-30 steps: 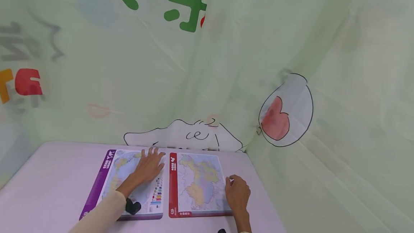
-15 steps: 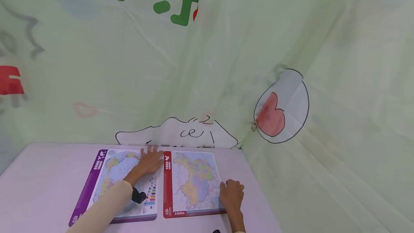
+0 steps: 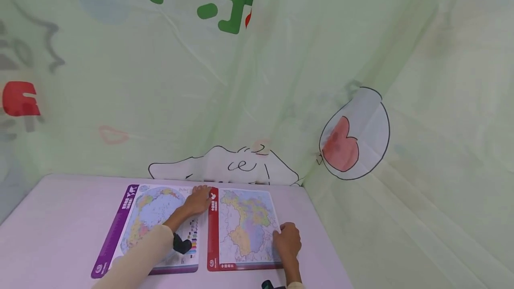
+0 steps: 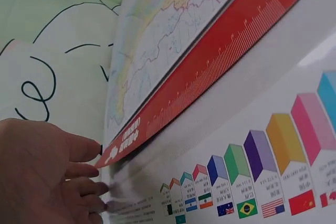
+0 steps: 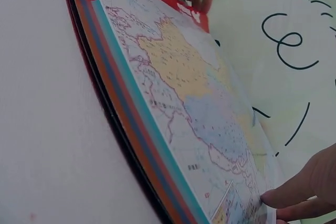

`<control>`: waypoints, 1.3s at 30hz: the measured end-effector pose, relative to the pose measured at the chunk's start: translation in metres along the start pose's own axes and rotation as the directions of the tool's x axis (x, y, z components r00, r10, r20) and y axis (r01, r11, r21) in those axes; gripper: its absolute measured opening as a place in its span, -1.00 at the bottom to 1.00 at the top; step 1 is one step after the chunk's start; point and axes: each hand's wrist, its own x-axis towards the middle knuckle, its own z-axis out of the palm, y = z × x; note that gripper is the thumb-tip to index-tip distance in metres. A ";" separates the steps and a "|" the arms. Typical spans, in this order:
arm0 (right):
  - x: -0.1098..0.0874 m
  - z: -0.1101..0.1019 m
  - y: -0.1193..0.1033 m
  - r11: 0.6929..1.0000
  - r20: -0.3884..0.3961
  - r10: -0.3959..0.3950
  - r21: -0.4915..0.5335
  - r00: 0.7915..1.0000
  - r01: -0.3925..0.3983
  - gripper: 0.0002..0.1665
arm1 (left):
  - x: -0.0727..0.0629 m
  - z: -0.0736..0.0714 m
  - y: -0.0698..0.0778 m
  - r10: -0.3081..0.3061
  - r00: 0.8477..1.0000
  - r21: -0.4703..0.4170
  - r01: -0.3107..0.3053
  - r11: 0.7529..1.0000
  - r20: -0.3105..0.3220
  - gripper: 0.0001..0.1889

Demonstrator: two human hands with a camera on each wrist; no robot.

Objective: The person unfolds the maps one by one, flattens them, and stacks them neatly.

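A pale green backdrop, printed with characters and line drawings, rises behind and to the right of everything. Before it stretches the light pinkish desk. On the desk lies the purple-bordered map, its purple band along the left side. Just to its right is the red-bordered map, with a red band down its left side and a narrow strip of desk between the two maps at the near end. A cream sleeve crosses over the purple-bordered map. The right hand grips the right edge of the red-bordered map, thumb on top. The left hand is at that map's far left corner, thumb and fingers clamped on the red tip. A dark wrist device sits at the left wrist. Smaller yet are the colored bars on the purple-bordered map and, tiniest, a row of printed flags.
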 end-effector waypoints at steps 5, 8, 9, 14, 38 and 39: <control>0.002 0.001 -0.002 0.999 -0.014 0.046 -0.012 0.999 -0.046 -0.68 | -0.012 -0.008 0.023 0.001 0.991 -0.102 -0.015 0.995 -0.135 -0.48; 0.004 0.004 -0.002 0.998 -0.019 0.058 -0.027 0.998 -0.059 -0.69 | -0.013 -0.007 0.027 -0.067 0.976 -0.145 0.037 0.989 -0.209 -0.52; 0.005 0.005 -0.002 0.998 -0.021 0.062 -0.030 0.998 -0.062 -0.69 | -0.013 -0.006 0.028 -0.106 0.969 -0.175 0.066 0.982 -0.224 -0.55; 0.008 0.010 0.000 0.996 -0.029 0.073 -0.040 0.997 -0.074 -0.69 | -0.021 -0.003 0.032 -0.283 0.921 -0.387 0.167 0.907 -0.266 -0.67; 0.014 -0.004 0.005 0.988 -0.037 0.074 0.138 0.997 -0.069 -0.73 | -0.078 0.016 0.030 -0.242 0.936 -0.566 0.059 0.822 -0.255 -0.27; 0.016 -0.005 0.005 0.988 -0.029 0.065 0.146 0.997 -0.060 -0.73 | -0.079 0.016 0.028 -0.243 0.935 -0.576 0.053 0.816 -0.258 -0.28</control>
